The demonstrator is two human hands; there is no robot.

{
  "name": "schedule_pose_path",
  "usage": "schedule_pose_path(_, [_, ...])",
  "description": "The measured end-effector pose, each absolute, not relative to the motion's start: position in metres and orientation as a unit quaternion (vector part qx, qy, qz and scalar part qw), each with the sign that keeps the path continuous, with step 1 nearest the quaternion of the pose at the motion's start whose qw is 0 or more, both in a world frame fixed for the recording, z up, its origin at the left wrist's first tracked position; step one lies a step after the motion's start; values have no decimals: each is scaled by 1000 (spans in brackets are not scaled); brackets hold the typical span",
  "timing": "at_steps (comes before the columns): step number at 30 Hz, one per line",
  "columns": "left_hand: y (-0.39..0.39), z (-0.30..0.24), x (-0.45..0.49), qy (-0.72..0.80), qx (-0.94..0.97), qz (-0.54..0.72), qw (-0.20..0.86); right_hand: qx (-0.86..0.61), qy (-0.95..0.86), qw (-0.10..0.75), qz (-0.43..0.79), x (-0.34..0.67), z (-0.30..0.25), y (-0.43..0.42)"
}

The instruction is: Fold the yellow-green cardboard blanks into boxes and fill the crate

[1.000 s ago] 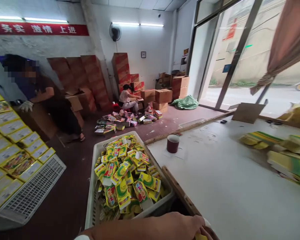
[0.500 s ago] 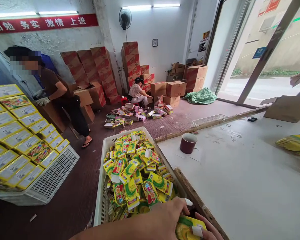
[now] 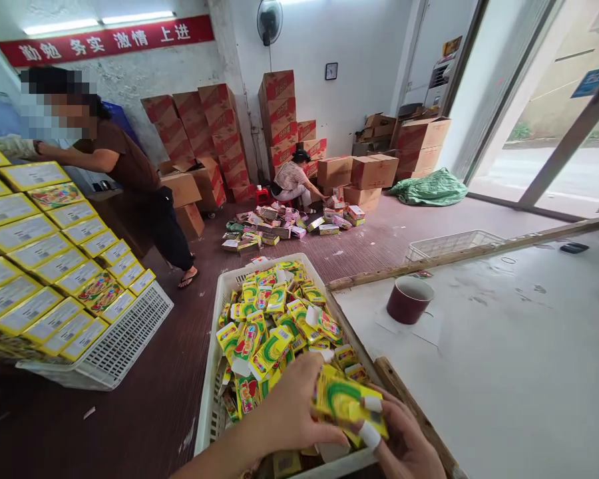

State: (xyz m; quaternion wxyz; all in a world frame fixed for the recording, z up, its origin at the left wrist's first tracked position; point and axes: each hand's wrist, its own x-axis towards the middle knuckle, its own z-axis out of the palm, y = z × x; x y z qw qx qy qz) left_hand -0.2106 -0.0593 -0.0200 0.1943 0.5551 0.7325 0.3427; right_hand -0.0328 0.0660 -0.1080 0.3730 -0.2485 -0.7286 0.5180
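Observation:
My left hand grips the left end of a small yellow candy box with a green swirl. My right hand holds its right end, white wraps on the thumb and a fingertip. More yellow shows under the box, but I cannot tell how many boxes are held. Both hands are over the near end of a white plastic crate. Inside lies a jumbled heap of like yellow boxes, some with white flaps open. My left forearm hides part of the near heap.
A white tabletop with a wooden edge strip adjoins the crate's right side, bearing a dark red cup. At left, yellow cartons fill another crate beside a standing person. Farther back, a person sits by scattered packets.
Both hands have lifted the yellow box up from the lower edge, over the crate. The view has swung left. The standing person's arm has reached out over the yellow cartons.

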Motion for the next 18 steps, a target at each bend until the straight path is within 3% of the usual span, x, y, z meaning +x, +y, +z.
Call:
schedule_pose_path(4, [-73,-28,-254,780,486,390,60,-358,-696,432,448,-110,-74,95])
schedule_pose_path(10, [-100,-55,-327,804,400,433,-78,-273,-781,310,469,-191,-50,132])
schedule_pose_path(14, [-124,-84,-374,863,215,448,-91,-282,-806,279,439,-134,-86,118])
schedule_pose_path(18, [-153,-128,-373,895,114,429,-44,-271,-857,319,301,-39,-146,89])
